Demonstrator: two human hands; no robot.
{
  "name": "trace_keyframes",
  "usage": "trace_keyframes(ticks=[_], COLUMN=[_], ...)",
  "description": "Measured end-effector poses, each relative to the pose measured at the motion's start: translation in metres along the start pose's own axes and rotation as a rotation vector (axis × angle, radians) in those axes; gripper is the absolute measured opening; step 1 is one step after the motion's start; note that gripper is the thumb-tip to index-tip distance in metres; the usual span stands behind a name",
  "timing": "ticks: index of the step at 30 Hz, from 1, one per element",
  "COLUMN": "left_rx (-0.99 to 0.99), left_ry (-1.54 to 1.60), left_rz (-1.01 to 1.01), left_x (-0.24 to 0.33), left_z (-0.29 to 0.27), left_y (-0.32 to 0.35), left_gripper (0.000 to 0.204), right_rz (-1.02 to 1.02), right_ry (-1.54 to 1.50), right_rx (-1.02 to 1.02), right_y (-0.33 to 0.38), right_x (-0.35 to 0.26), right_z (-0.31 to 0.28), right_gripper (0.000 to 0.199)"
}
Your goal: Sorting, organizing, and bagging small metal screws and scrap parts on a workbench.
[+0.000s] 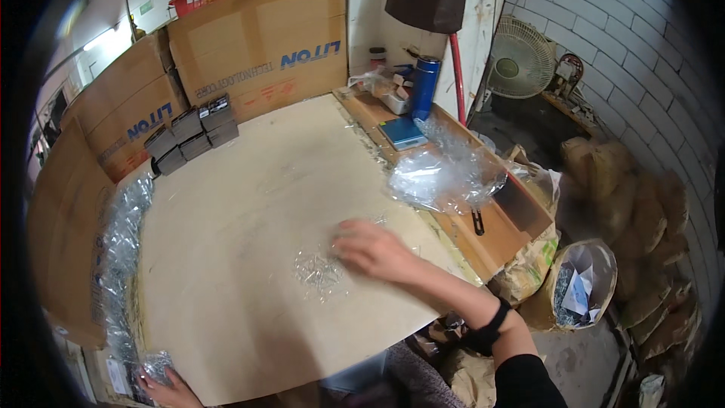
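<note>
A loose pile of small, shiny, thin metal pieces (320,273) lies on the pale board of the table (234,219). At the right edge of this pile is my right hand (371,251), palm down and fingers bent. Motion smears its fingertips, so whether anything is in them cannot be made out. By the table's near left corner, my left hand (170,391) has its fingers and thumb around a small clear plastic bag (157,364) that looks filled with shiny pieces. More filled clear bags (122,257) are lined up along the left edge, beyond that hand.
Cardboard sheets (260,45) wall the back and left. Stacked dark small boxes (192,134) stand at the far left. On the right-hand wooden shelf lie clear plastic bags (438,177), a blue scale (403,134) and a blue canister (425,87). An open sack (604,283) stands beyond.
</note>
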State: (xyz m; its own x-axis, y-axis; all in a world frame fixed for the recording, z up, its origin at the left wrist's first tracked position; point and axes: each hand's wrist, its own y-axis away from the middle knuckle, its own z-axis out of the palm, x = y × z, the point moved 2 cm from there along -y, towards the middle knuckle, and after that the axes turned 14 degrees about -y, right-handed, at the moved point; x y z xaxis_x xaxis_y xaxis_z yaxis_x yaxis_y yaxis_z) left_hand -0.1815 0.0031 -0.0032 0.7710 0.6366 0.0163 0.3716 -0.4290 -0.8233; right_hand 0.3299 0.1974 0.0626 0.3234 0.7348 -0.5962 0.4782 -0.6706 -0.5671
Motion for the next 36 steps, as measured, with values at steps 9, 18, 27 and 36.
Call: trace_keyframes(ticks=[9, 18, 27, 36], left_rx=[-0.730, -1.105, -0.944, -0.894], left_ry=[0.825, 1.239, 0.857, 1.115], left_rz=[0.278, 0.994, 0.496, 0.520], left_x=[0.157, 0.496, 0.630, 0.634], left_z=[-0.077, -0.083, -0.059, -0.061], left_y=[-0.053, 0.008, 0.059, 0.070], left_gripper=[0.032, 0.041, 0.057, 0.059], right_rz=[0.663, 0.730, 0.934, 0.657], right_ry=[0.026, 0.091, 0.199, -0.101], right_rx=[0.804, 0.451, 0.363, 0.412], right_y=[0.117, 0.100, 0.055, 0.039], right_x=[0.160, 0.278, 0.244, 0.255], right_z=[-0.209, -0.190, -0.174, -0.166], right_gripper=[0.023, 0.035, 0.067, 0.059])
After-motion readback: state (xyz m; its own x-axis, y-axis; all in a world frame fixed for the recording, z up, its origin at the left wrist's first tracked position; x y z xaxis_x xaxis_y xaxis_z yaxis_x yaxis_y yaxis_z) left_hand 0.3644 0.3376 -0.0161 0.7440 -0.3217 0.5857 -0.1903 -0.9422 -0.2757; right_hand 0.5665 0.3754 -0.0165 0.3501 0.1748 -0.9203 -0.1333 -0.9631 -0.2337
